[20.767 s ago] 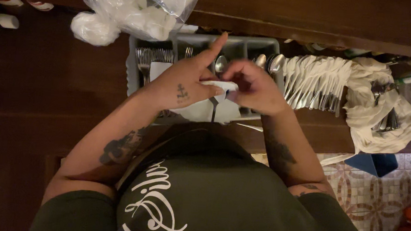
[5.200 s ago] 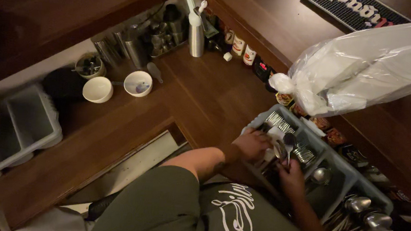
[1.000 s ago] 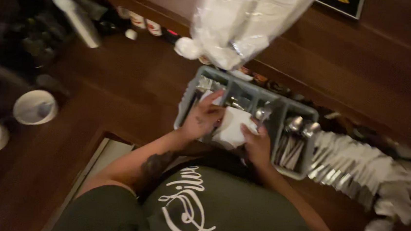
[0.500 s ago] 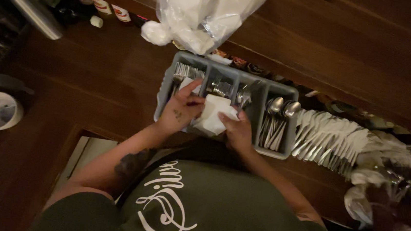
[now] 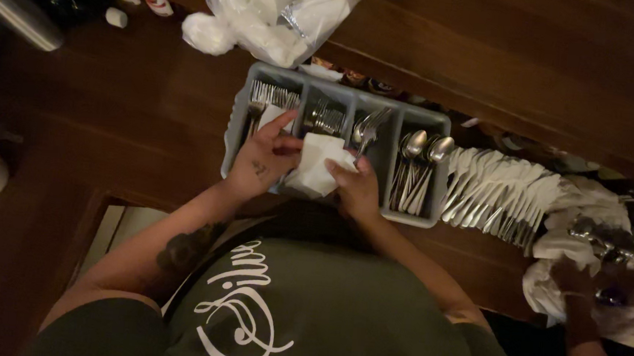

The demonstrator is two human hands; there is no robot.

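Both hands are over the gray cutlery tray on the dark wooden tabletop. The left hand and the right hand both hold a white napkin. The left grip pinches the napkin's left edge with thumb and fingers, and one finger sticks out toward the forks. The right grip is closed on the napkin's right corner. The napkin sits above the middle of the tray, close to the person's body.

Half a second ago the hands held the napkin in much the same way, so the hold has stayed. The tray looks nearer the middle of the picture now, because the head has turned a little. One second ago the view was tilted more.

The tray has four slots. Forks fill the left one, and spoons lie in the right one. A clear plastic bag full of white things sits just behind the tray. To the right, a row of rolled napkins lies on the tabletop. Farther right, another person's hand rests on a white cloth with cutlery.
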